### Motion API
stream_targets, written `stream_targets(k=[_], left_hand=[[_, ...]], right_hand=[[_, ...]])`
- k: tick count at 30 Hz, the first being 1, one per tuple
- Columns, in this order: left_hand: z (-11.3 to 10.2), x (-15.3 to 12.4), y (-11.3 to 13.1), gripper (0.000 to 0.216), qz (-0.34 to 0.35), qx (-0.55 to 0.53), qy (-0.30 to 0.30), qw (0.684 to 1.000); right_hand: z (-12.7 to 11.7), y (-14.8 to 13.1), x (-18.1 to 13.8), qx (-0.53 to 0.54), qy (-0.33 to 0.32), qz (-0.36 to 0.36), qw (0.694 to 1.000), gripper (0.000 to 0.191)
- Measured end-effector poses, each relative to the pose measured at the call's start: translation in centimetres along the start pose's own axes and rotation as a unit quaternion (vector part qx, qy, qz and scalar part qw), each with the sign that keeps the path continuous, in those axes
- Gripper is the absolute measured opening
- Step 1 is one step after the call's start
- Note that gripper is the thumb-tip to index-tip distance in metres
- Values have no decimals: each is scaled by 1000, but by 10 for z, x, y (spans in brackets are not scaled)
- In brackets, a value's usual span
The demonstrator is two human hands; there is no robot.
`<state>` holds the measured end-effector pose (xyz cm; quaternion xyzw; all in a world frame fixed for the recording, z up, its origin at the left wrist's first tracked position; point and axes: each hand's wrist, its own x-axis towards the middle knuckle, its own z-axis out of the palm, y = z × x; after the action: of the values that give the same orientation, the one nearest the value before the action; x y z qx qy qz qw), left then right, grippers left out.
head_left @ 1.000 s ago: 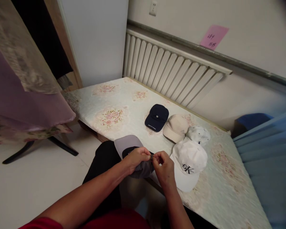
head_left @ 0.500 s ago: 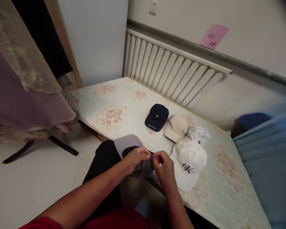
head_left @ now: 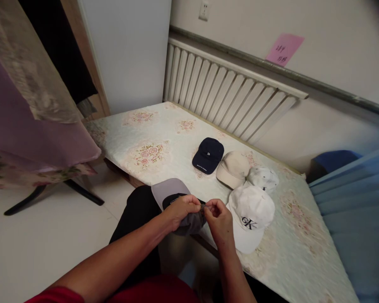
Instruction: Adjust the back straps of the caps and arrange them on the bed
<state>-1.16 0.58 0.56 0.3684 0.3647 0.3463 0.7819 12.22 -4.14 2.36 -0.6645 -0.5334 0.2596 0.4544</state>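
Observation:
A grey baseball cap (head_left: 189, 225) rests upside down or on its side over my lap, its pale grey brim (head_left: 169, 190) pointing away to the left and its dark inside partly showing. My left hand (head_left: 181, 211) is closed in a pinch on the cap's back strap (head_left: 202, 208). Opposite it, thumb and fingertips of my right hand (head_left: 219, 219) pinch the strap's other end, a few centimetres apart from the left fingertips. The small piece between the hands is too tiny to make out clearly.
On the flowered cover of the bed or table (head_left: 151, 130) sit a navy cap (head_left: 208, 153), a beige cap (head_left: 233, 168), a pale grey cap (head_left: 262, 179) and a white cap (head_left: 251, 210). A radiator (head_left: 221, 84) runs behind; a blue curtain (head_left: 360, 210) hangs right, draped cloth (head_left: 41, 134) left.
My right hand has shifted slightly to the right, and the gap between the two hands' fingertips is a little wider. The left hand and the grey cap have hardly moved.

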Motion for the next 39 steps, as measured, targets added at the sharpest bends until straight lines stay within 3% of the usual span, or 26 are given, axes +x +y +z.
stream_targets(k=[15, 31, 39], left_hand=[[2, 2, -4, 20, -10, -2, -1, 1000], [1, 4, -7, 17, -3, 8, 9, 1000], [2, 2, -6, 19, -2, 4, 2, 1000]], right_hand=[[1, -5, 0, -39, 18, 0, 999, 2], [-4, 0, -2, -95, -4, -70, 993, 4], [-4, -4, 0, -93, -5, -51, 994, 4]])
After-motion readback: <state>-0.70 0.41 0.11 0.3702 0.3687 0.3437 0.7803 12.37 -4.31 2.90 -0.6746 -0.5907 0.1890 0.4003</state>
